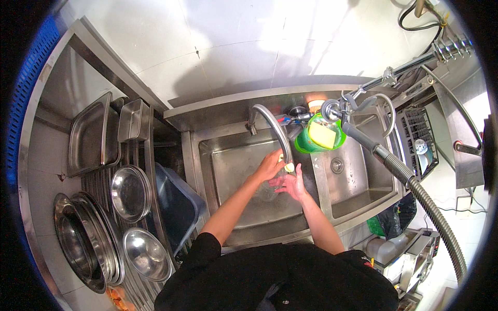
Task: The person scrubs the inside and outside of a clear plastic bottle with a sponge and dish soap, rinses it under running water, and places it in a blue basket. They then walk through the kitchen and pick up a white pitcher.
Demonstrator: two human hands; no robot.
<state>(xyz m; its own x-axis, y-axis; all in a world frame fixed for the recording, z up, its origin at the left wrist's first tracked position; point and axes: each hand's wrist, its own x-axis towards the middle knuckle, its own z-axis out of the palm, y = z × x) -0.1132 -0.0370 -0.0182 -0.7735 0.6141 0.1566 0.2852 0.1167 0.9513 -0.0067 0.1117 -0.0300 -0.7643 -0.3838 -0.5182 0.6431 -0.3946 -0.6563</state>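
Observation:
Both my hands are over the left basin of a stainless steel sink (pixel 229 175), under the outlet of a curved metal faucet (pixel 272 122). My left hand (pixel 270 166) has its fingers closed around a small pale yellow piece (pixel 289 167) right at the outlet; the faucet partly covers it, and I cannot tell what it is. My right hand (pixel 292 186) is just below and to the right, palm turned up, fingers apart and thumb raised, holding nothing. Water splashes onto the basin floor beneath my hands.
A green container (pixel 305 142) with a yellow sponge (pixel 323 135) stands on the divider near the right basin (pixel 350 186). A spray hose (pixel 424 198) hangs across the right side. Steel bowls (pixel 148 254) and pans (pixel 91 134) fill the left rack, beside a dark blue bin (pixel 177 202).

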